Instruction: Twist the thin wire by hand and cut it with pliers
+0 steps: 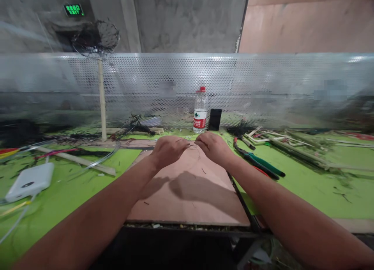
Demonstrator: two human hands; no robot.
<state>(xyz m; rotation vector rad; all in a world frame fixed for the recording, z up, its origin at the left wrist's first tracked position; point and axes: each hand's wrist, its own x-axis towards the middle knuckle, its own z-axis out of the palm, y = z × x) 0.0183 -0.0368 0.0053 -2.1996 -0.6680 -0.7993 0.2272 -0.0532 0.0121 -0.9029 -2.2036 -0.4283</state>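
Bare forearms come in from the lower left and lower right corners, over a pinkish board (189, 207) set on the green desk (306, 196). Off to the left of the frame sits a white power bank (30, 180) with a cable; right of centre, pliers (264, 163) with green-and-black handles lie beside the right forearm. Sweeping that arm outward could knock them.

Near the board's far edge, mid-frame, the left hand (169, 151) and right hand (214, 147) face each other, fingers curled in. What looks like a thin strand (191, 144) shows in the small gap between their fingertips; I cannot tell whether either grip is actually closed on it. Being so fine, it could slip or kink if the hands pulled unevenly, and once dropped it would be hard to pick out among the dark scraps.

Just beyond stand a red-capped water bottle (200, 120) and an upright phone (215, 119); a sudden forward push might tip either. Further left, a pale stick (101, 102) carries tangled black wire (95, 48), likely top-heavy if bumped. Behind runs a perforated metal panel (140, 79).
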